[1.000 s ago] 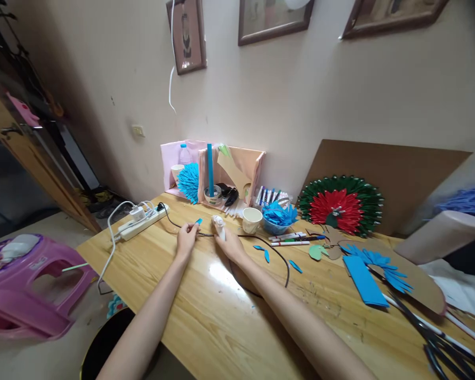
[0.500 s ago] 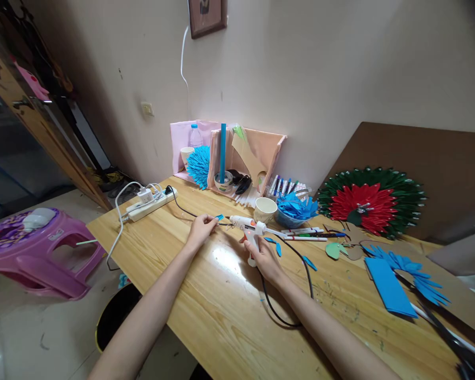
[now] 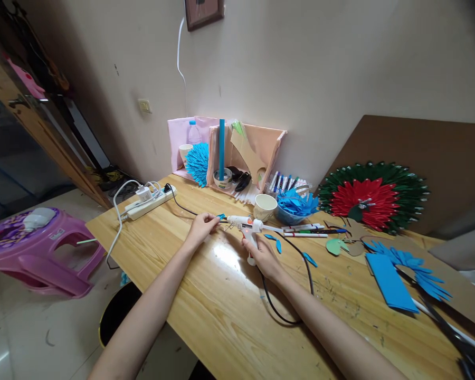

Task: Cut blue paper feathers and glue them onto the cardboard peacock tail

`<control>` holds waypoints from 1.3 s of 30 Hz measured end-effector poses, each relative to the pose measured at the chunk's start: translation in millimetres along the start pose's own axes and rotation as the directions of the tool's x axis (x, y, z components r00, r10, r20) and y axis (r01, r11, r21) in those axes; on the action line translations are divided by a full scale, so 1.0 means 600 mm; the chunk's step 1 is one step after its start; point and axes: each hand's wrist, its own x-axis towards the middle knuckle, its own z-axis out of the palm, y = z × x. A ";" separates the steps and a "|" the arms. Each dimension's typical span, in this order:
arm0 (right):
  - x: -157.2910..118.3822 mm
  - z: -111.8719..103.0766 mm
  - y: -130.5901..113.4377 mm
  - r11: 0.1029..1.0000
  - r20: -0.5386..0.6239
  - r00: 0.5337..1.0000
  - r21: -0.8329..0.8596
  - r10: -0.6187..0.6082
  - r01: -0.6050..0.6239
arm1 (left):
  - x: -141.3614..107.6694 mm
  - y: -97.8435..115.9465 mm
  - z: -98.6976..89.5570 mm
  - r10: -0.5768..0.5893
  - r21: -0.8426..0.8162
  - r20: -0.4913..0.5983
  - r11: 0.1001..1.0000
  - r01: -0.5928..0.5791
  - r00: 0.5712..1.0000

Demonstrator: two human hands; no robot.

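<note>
Pinched between the fingers of my left hand (image 3: 200,229) is a small blue paper petal (image 3: 221,216). My right hand (image 3: 263,257) grips the handle of a white hot glue gun (image 3: 243,224), its nozzle pointing left and close to the petal. A white glue stick (image 3: 272,228) sticks out of the gun's back, and a small red light glows on its body. The gun's black cord (image 3: 274,311) loops over the table on the right. Several loose blue petals (image 3: 278,246) lie just right of the gun.
Behind the gun stand a paper cup (image 3: 265,207) and a bowl of blue paper pieces (image 3: 295,206). Markers (image 3: 305,235) lie beside them. A power strip (image 3: 151,202) rests at the left edge. To the right are folded blue paper (image 3: 391,282), scissors (image 3: 465,345) and a red-green paper flower (image 3: 370,203).
The glue gun's nozzle has come slightly nearer the petal in my left hand. Both hands keep their grips, and the camera view has shifted a little.
</note>
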 end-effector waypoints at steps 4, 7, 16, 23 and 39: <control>0.001 0.000 0.002 1.000 -0.007 1.000 -0.009 0.006 -0.006 | -0.003 0.006 0.001 -0.016 0.007 -0.002 1.000 0.016 1.000; 0.001 0.000 0.004 1.000 -0.007 1.000 -0.013 0.002 -0.003 | -0.005 0.010 0.002 -0.030 0.016 0.002 0.999 0.030 1.000; 0.001 -0.001 0.003 0.999 -0.014 0.999 -0.011 -0.032 0.031 | -0.008 0.016 0.001 -0.066 0.038 0.013 0.997 0.065 0.998; 0.002 0.001 0.003 1.000 -0.040 0.999 -0.015 -0.006 0.006 | -0.009 0.018 0.000 -0.082 0.034 0.020 0.996 0.081 0.996; 0.090 0.039 -0.006 0.941 -0.166 0.971 -0.320 -0.174 0.114 | -0.032 0.013 -0.030 -0.105 0.034 -0.008 0.994 0.105 0.994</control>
